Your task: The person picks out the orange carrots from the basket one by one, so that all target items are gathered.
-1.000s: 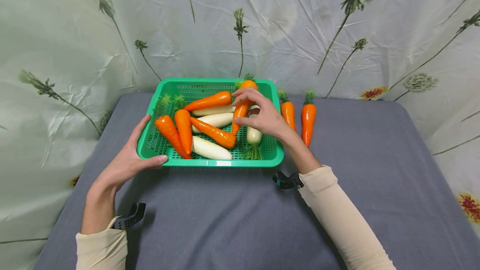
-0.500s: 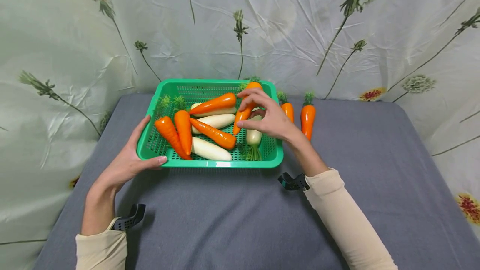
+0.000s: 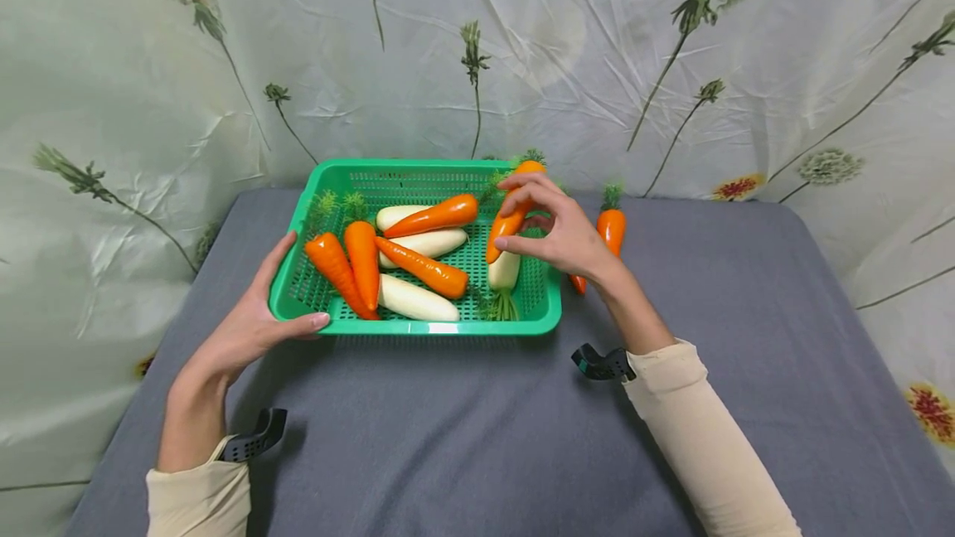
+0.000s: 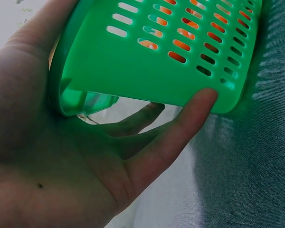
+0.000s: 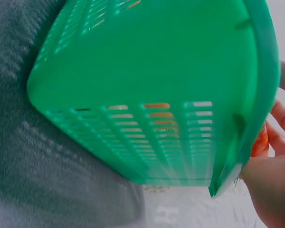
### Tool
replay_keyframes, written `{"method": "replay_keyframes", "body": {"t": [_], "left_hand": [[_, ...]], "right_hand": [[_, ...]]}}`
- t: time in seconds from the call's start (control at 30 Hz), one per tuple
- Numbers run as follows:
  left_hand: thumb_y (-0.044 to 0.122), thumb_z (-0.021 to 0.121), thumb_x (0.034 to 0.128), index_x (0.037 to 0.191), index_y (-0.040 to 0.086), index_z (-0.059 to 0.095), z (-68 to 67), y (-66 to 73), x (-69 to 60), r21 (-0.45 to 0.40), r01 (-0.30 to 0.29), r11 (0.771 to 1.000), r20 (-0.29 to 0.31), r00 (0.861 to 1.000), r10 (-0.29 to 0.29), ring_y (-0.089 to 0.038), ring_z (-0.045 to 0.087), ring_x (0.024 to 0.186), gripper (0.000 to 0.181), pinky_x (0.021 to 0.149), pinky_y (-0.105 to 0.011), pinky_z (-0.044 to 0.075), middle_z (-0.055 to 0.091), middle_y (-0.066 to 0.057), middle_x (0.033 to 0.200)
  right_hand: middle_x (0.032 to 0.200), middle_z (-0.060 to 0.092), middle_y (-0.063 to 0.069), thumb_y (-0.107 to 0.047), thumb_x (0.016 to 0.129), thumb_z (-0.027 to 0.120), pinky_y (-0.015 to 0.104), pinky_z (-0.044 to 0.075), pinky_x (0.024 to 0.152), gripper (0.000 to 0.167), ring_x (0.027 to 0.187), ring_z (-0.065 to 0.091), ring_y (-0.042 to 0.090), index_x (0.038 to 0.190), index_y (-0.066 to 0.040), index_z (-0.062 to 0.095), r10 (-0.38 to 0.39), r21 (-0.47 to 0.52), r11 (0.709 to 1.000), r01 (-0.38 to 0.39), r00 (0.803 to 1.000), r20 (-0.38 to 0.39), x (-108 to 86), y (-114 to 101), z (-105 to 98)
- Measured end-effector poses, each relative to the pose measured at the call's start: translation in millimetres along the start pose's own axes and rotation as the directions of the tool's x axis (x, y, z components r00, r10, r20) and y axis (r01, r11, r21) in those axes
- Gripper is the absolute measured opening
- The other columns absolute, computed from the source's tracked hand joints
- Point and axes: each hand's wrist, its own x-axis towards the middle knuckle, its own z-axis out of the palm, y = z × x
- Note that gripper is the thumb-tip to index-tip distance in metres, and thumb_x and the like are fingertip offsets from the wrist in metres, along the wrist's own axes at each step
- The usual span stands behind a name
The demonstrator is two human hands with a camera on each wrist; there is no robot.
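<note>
Carrot (image 3: pixel 503 232) sits pinched in the right hand (image 3: pixel 561 230) near the basket's (image 3: pixel 418 327) right edge, straight-fingered left hand (image 3: pixel 255 317) touching its near left corner.

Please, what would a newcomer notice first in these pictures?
Probably the bright green basket toward the back of the grey table, with orange carrots and white radishes lying inside. Next, the carrot that the right grip holds at the basket's right end. The left grip holds the opposite end.

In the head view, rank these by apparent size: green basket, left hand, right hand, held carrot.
Largest: green basket
Next: left hand and right hand, too alike to rank
Smallest: held carrot, partly hidden, judged by what shows
</note>
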Motion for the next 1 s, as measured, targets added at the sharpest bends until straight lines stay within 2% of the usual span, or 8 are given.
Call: {"method": "replay_keyframes", "body": {"t": [0.13,0.33,0.47,0.6,0.83,1.0], "left_hand": [[0.015,0.078,0.0938,0.164,0.048,-0.006,-0.3,-0.7,-1.1,-0.004,0.004,1.000,0.000,1.000,-0.004,-0.011,0.070,0.088,0.114,0.079,-0.029,0.060,0.032,-0.024,0.153],[0.013,0.077,0.0941,0.164,0.048,-0.006,-0.8,-1.7,-1.8,-0.022,0.001,1.000,0.006,1.000,-0.001,-0.011,0.071,0.089,0.114,0.079,-0.032,0.062,0.032,-0.024,0.152],[0.013,0.077,0.0939,0.164,0.048,-0.005,-0.1,-1.8,-1.6,-0.020,-0.002,1.000,0.001,1.000,0.002,-0.011,0.071,0.088,0.114,0.079,-0.030,0.061,0.034,-0.024,0.150],[0.014,0.078,0.0935,0.165,0.047,-0.005,0.4,-1.4,-1.7,-0.012,-0.001,1.000,-0.002,1.000,0.001,-0.011,0.071,0.087,0.114,0.079,-0.029,0.060,0.033,-0.023,0.150],[0.013,0.077,0.0938,0.165,0.047,-0.005,0.4,-0.7,-0.7,-0.018,-0.006,1.000,0.001,1.000,0.006,-0.011,0.071,0.088,0.113,0.079,-0.029,0.060,0.034,-0.022,0.149],[0.015,0.077,0.0940,0.165,0.047,-0.005,-0.3,-0.4,-0.1,0.008,-0.006,1.000,-0.005,1.000,0.006,-0.010,0.069,0.088,0.113,0.079,-0.026,0.059,0.035,-0.022,0.149]], "right_hand": [[0.148,0.052,0.001,-0.008,0.085,0.086,0.039,0.054,0.099,0.030,0.124,0.057,0.017,0.109,-0.008,0.069,0.018,-0.009,1.000,-0.018,1.000,-0.017,-3.8,1,-5],[0.149,0.050,0.007,-0.002,0.085,0.084,0.032,0.054,0.095,0.030,0.121,0.057,0.021,0.110,-0.002,0.068,0.002,0.015,1.000,-0.002,1.000,-0.015,-7.5,2,-12],[0.147,0.050,0.004,0.000,0.084,0.084,0.030,0.054,0.093,0.030,0.113,0.059,0.022,0.109,-0.001,0.067,0.006,0.029,1.000,-0.005,1.000,-0.023,-11.9,4,-18],[0.147,0.050,0.003,-0.001,0.084,0.084,0.033,0.054,0.092,0.030,0.106,0.060,0.023,0.109,-0.001,0.067,0.023,0.029,0.999,-0.022,0.999,-0.030,-16.7,7,-24],[0.148,0.049,0.005,-0.002,0.086,0.083,0.029,0.052,0.093,0.029,0.116,0.058,0.022,0.110,-0.002,0.068,0.016,0.000,1.000,-0.016,0.999,-0.050,-24.4,8,-33],[0.149,0.049,0.009,-0.001,0.086,0.083,0.026,0.052,0.094,0.031,0.119,0.058,0.020,0.114,-0.002,0.069,0.008,-0.031,0.999,-0.010,0.998,-0.064,-29.4,8,-42]]}}
